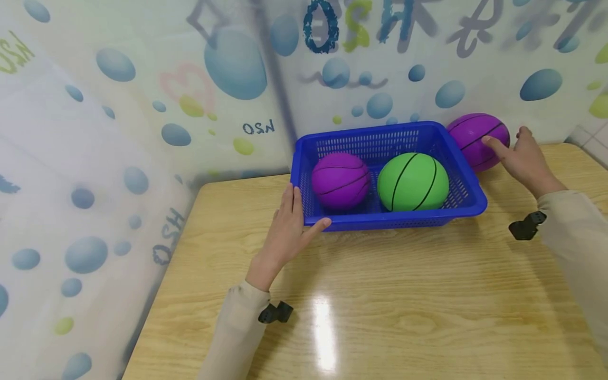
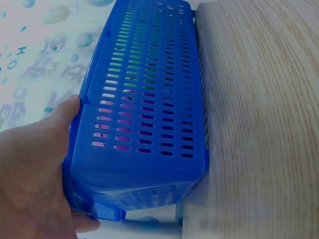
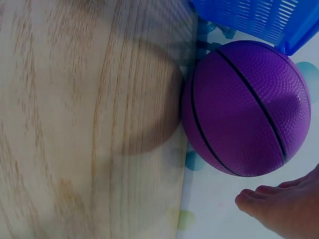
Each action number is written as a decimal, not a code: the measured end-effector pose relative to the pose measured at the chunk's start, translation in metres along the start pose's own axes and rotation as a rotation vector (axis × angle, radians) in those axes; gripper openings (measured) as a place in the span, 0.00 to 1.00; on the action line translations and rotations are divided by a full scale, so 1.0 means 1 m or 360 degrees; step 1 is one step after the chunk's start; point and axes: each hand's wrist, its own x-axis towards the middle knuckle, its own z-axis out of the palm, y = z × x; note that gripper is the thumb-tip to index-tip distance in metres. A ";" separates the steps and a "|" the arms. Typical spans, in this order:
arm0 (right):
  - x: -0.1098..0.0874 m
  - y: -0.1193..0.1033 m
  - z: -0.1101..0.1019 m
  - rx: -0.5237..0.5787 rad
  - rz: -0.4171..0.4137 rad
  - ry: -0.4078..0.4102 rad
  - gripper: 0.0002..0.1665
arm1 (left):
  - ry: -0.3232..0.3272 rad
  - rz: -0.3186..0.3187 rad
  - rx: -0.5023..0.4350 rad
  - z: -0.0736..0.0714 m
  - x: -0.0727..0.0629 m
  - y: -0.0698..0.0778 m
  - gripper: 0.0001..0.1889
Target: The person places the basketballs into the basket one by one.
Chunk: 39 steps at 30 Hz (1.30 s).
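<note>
A blue plastic basket (image 1: 389, 220) with slotted walls stands on the table, holding a purple basketball (image 1: 340, 181) and a green basketball (image 1: 413, 182). My left hand (image 1: 283, 227) lies at its front left corner, fingers straight along the left side and thumb on the front rim; the left wrist view shows this thumb at the rim of the slotted wall (image 2: 144, 164). Outside the basket's right end sits another purple basketball (image 1: 476, 138). My right hand (image 1: 528, 158) is at that ball's right side with thumb and fingers spread, the thumb overlapping it in the head view.
The wooden table (image 1: 404, 295) reaches back to a wall covering (image 1: 157, 89) printed with blue and green bubbles, which also runs along the left side. Behind the right hand, the table's right back corner (image 1: 567, 150) meets pale tiles.
</note>
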 end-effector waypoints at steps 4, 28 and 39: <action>0.001 0.001 0.002 0.0023 0.0013 -0.0003 0.58 | -0.0009 -0.0001 -0.0004 0.000 0.000 0.000 0.52; 0.006 0.007 0.024 0.0143 0.0023 0.0076 0.57 | -0.0021 -0.0014 -0.0004 -0.001 0.000 0.001 0.53; 0.008 0.004 0.027 0.0237 0.0114 0.0085 0.60 | -0.0013 -0.0012 0.0001 -0.001 0.000 0.000 0.53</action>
